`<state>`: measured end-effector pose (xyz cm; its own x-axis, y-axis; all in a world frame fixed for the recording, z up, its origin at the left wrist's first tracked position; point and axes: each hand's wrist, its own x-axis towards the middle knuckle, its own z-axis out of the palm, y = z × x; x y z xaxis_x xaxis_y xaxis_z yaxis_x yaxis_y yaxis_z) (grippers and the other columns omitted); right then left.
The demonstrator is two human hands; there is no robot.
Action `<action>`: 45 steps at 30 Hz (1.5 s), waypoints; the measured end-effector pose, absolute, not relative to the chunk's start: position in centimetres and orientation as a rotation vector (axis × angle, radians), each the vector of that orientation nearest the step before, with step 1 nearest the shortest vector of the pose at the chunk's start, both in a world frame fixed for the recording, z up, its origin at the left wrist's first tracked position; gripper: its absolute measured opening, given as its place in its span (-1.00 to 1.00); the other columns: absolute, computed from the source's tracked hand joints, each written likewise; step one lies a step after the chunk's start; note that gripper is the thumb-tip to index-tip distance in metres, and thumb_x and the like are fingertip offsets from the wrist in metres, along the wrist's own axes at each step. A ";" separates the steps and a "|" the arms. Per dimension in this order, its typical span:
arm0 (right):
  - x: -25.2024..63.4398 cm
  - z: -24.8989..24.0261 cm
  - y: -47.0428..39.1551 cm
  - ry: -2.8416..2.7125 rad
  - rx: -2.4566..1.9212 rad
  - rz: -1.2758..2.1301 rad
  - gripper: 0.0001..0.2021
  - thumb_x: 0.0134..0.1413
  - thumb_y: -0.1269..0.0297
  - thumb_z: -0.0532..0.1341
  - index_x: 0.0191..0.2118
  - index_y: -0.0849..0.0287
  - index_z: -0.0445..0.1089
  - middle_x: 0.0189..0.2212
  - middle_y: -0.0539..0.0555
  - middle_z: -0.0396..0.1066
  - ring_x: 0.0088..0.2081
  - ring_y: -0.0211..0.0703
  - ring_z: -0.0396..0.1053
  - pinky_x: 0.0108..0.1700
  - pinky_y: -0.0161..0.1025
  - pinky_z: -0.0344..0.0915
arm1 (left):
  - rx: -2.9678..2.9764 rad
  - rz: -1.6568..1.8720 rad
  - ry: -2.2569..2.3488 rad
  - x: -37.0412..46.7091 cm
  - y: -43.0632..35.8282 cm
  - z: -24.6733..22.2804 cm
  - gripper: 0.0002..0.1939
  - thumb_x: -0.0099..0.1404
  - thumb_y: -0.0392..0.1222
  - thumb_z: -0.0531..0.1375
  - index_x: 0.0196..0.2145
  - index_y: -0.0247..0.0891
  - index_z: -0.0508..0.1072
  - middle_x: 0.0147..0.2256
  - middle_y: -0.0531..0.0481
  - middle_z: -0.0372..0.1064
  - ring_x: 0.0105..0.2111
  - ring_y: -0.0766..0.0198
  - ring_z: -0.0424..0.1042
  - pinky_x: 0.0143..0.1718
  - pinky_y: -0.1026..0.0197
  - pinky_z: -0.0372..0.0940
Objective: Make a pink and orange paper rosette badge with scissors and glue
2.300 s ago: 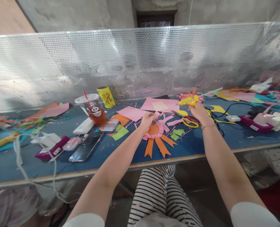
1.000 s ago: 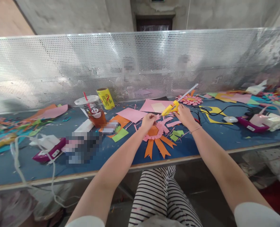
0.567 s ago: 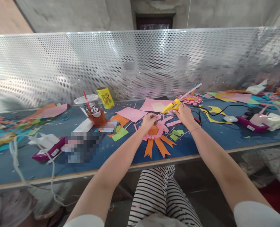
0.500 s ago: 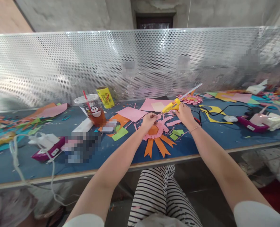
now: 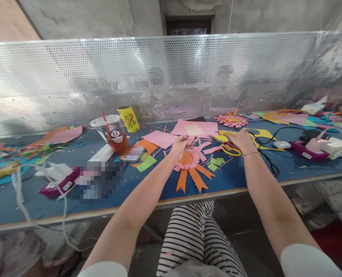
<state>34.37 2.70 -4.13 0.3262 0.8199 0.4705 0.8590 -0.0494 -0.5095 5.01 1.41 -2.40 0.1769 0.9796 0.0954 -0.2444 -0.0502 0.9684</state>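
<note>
My left hand (image 5: 182,145) pinches a small pink paper piece (image 5: 191,141) above the orange-and-pink paper rosette (image 5: 187,159). Orange ribbon tails (image 5: 198,179) spread from the rosette toward the table's front edge. To the right, my right hand (image 5: 242,141) is closed around the yellow glue gun (image 5: 227,133), low over the table. Yellow-handled scissors (image 5: 231,149) lie just below the glue gun. Pink strips (image 5: 213,150) and green squares (image 5: 216,164) are scattered right of the rosette.
A drink cup (image 5: 113,134) with a red straw and a yellow roll (image 5: 128,119) stand at the back left. Purple power strips (image 5: 309,152) lie on both sides, with black cable at the right. Behind is a perforated metal screen (image 5: 101,77).
My right hand has moved right and down with the glue gun, away from my left hand. The scissors now show. My left hand stays nearly in place over the rosette.
</note>
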 end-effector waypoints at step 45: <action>21.7 -4.3 2.3 -1.185 -1.017 0.976 -0.77 -0.11 0.25 0.13 -0.26 0.07 0.12 -0.30 -0.01 0.21 -0.44 -0.25 0.41 -0.32 -0.17 0.38 | 1.647 0.767 1.044 -0.1 1.9 0.7 -0.49 -0.22 -0.47 0.25 -0.23 -0.30 0.30 -0.39 0.06 0.23 -0.58 0.50 0.20 -0.63 0.40 0.06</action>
<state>21.66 2.31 -4.29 0.1189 0.9611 0.2492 -0.0601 0.2575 -0.9644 -0.14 1.91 0.65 0.4268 0.9043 0.0005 0.2709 -0.1284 0.9540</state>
